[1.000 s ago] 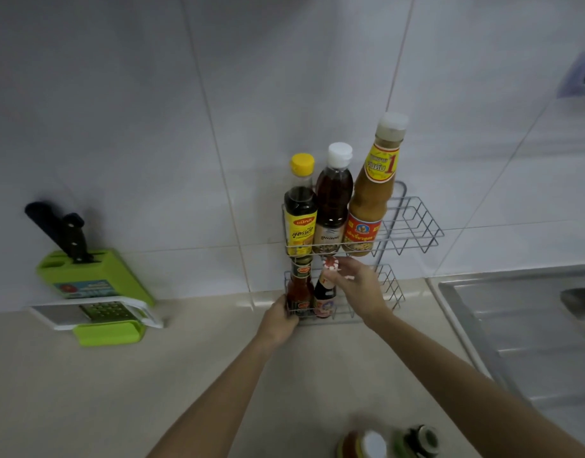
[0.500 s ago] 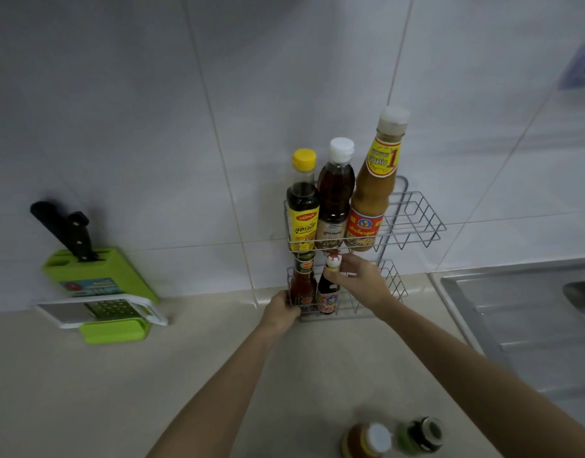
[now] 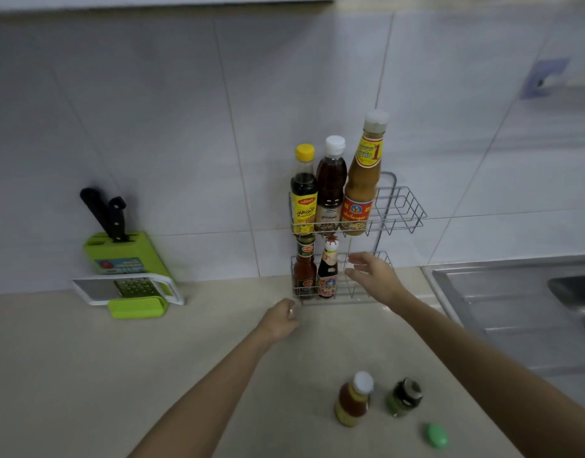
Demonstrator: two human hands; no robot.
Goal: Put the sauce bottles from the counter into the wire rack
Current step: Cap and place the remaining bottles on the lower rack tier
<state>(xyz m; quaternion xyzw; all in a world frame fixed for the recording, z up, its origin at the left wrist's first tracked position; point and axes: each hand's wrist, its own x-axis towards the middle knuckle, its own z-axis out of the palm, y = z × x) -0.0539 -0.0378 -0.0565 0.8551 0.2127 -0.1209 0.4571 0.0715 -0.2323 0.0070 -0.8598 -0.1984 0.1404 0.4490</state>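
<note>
A two-tier wire rack stands against the tiled wall. Its top shelf holds a yellow-capped dark bottle, a white-capped brown bottle and a tall orange sauce bottle. On the bottom shelf stand a red sauce bottle and a small dark bottle with a white top. My right hand hovers open just right of that small bottle, holding nothing. My left hand is curled loosely on the counter below the rack's left corner. A white-capped orange bottle and a green jar stand on the near counter.
A green knife block with black handles and a grater sit at the left by the wall. A steel sink fills the right side. A small green oval object lies near the counter's front.
My right hand has let go of the small white-topped bottle and opened to its right. My left hand has come off the rack's corner and back toward me.
</note>
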